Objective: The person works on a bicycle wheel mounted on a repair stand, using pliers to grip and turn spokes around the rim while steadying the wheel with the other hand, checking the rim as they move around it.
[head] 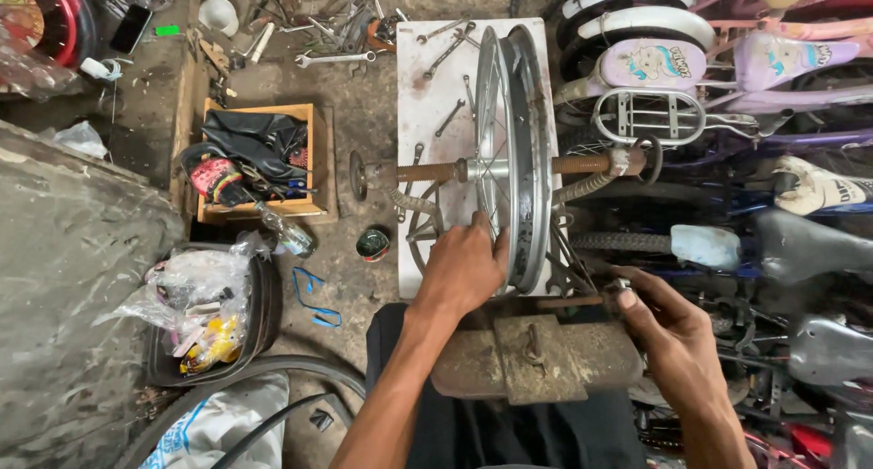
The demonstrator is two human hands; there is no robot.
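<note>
The silver spoked bicycle wheel rim (pixel 514 160) is mounted upright on a rusty threaded axle stand (pixel 427 171), above the white board surface (pixel 427 96). The left hand (pixel 464 269) is pressed against the rim's near edge, fingers closed on the spokes. The right hand (pixel 659 328) is curled around a small tool at the stand's rusty base (pixel 532 360). Wheel truing appears to be in hand; a slight, controlled turn of the rim is judged to be called for next.
</note>
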